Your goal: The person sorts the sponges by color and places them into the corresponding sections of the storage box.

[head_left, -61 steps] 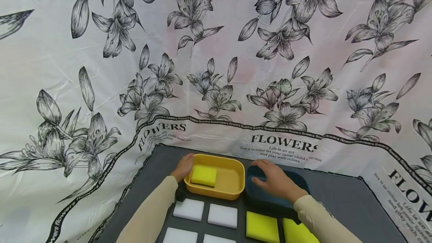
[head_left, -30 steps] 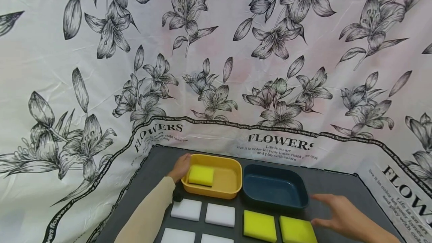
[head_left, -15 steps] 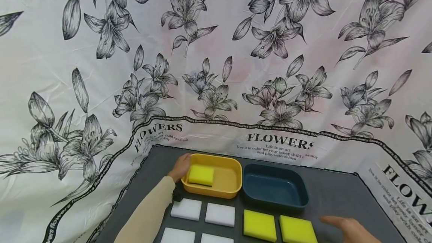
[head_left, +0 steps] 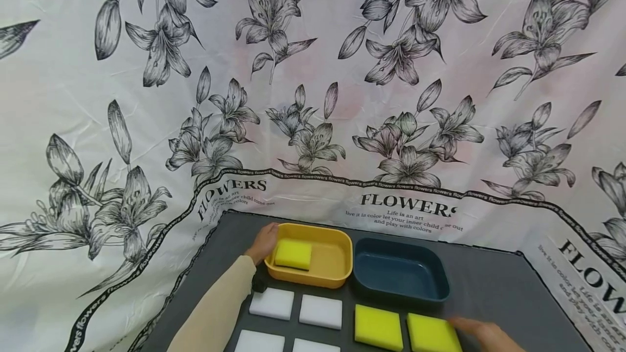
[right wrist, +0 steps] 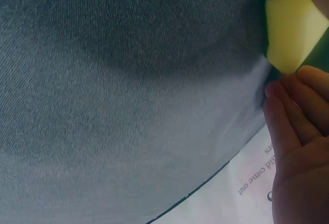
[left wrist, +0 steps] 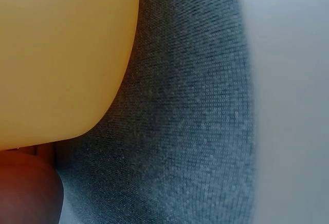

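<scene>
All positions are given relative to the amber tray (head_left: 318, 281). The left hand (head_left: 262, 244) holds the left end of the amber tray, fingers at its rim. The right hand (head_left: 481, 333), low and well to the right of the tray, has its fingers extended rather than curled, with the tips at the edge of the outer yellow block (head_left: 432, 333); the right wrist view shows the thumb toward the block's other end. Whether any pressure is applied cannot be told. That block lies flat, to the right of the tray and nearer the person. The inner yellow block (head_left: 377, 327) lies between it and the white blocks (head_left: 271, 303), which sit on the tray's near side. A third yellow block (head_left: 293, 254) rests inside the tray's left part; the blue tray (head_left: 401, 270) stands just beside its right end. The step appears to be taking hold of the outer block. It is recommended that thumb and fingers meet opposite edges squarely, press only lightly since foam would likely yield, and avoid nudging the inner block.
</scene>
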Demonstrator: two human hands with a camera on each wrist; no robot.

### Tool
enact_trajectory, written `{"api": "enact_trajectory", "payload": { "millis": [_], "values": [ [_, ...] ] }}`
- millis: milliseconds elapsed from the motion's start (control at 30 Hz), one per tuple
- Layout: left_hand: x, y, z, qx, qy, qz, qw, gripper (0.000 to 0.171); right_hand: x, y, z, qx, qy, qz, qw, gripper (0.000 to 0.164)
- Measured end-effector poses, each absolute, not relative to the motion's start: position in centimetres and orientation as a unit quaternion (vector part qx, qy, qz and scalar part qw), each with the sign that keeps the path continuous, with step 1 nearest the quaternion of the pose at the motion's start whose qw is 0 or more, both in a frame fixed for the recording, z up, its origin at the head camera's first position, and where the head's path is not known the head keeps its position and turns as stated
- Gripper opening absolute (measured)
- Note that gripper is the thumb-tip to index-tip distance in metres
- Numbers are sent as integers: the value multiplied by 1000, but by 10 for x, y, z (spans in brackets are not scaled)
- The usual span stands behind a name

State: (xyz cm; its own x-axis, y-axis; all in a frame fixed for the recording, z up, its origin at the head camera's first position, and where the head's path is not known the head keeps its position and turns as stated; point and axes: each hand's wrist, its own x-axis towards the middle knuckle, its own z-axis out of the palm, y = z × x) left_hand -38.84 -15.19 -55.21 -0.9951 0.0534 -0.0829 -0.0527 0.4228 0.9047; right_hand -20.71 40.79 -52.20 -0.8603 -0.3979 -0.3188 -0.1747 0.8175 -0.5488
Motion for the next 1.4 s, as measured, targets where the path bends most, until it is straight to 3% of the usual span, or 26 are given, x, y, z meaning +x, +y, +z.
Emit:
{"api": "enact_trajectory", "payload": {
  "millis": [267, 567, 867, 1167, 1400],
  "values": [
    [-393, -153, -554, 5, 845, 533, 47, 53, -209, 402, -520, -200, 942, -217, 159, 78],
    [-388, -152, -554, 8, 848, 529, 41, 53, -214, 403, -530, -207, 931, -241, 178, 71],
    [-398, -154, -567, 6, 838, 544, 43, 55, -211, 404, -534, -218, 942, -208, 150, 67],
    [-389, -150, -554, 7, 840, 541, 40, 50, -194, 406, -499, -170, 943, -241, 153, 70],
    [-387, -152, -554, 12, 849, 528, 32, 52, -199, 407, -472, -218, 960, -161, 73, 64]
  ]
}}
